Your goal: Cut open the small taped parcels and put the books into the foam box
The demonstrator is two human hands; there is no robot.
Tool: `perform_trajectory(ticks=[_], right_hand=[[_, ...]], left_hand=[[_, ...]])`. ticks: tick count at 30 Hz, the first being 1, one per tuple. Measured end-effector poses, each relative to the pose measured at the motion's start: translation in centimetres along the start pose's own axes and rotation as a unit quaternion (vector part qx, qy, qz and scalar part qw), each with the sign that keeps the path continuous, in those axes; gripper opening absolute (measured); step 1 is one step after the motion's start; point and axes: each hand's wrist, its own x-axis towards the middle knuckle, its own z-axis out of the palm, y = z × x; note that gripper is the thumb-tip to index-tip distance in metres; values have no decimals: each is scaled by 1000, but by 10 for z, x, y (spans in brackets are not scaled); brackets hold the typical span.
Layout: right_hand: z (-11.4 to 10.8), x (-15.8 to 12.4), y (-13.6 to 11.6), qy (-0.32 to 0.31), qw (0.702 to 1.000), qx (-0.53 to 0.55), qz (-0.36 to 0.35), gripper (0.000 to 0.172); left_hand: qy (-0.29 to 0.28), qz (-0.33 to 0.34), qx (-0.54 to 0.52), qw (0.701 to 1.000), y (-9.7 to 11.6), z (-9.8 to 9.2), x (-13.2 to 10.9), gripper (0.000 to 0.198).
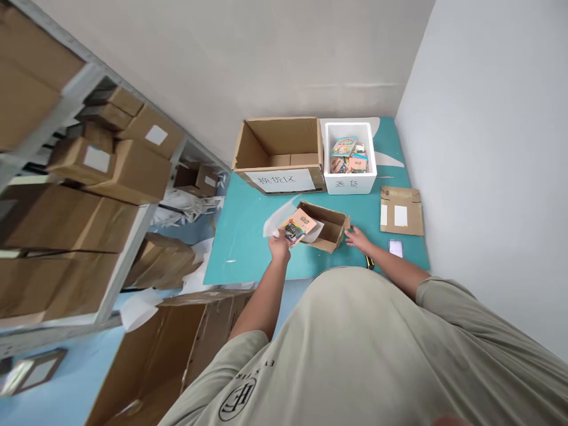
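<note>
My left hand [279, 245] is closed on a colourful booklet [299, 227] with a pink and rainbow-toned cover, held over the left end of a small opened cardboard box [327, 222]. White wrapping sheet [277, 218] sticks out behind the booklet and at the box's left side. At the box's right end, my right hand [358, 239] has its fingers apart, close to the raised flap; whether they press on it is hard to make out.
A large open carton [284, 181] with a paper sign and a white foam box [350, 184] holding several booklets stand at the table's back. A flattened cardboard mailer [402, 211], a phone [396, 248] and a yellow-black tool [370, 262] lie right. Shelves of cartons [146, 157] line the left.
</note>
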Motion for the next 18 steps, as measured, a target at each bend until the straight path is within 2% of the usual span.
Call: perform_trajectory(ticks=[2, 4, 7, 10, 13, 15, 18], right_hand=[[-8, -2, 4, -20, 999, -33, -8, 59], [-15, -6, 7, -37, 995, -82, -44, 61], [-21, -15, 7, -44, 968, -185, -163, 64], [-22, -28, -2, -33, 906, -296, -301, 62], [-15, -36, -15, -28, 843, -383, -377, 56], [-9, -36, -20, -56, 808, -442, -385, 54], [2, -30, -21, -119, 758, -543, -341, 59]], left_hand=[[30, -35, -54, 997, -2, -9, -9, 29], [49, -44, -77, 995, -5, -18, -16, 30], [80, -40, -94, 992, -8, -32, -23, 29], [131, -35, -104, 985, -6, -47, -21, 25], [179, -22, -115, 977, 1, -66, -11, 21], [200, -16, -109, 974, 3, -80, -3, 23], [208, -26, -72, 975, -2, -98, 1, 30]])
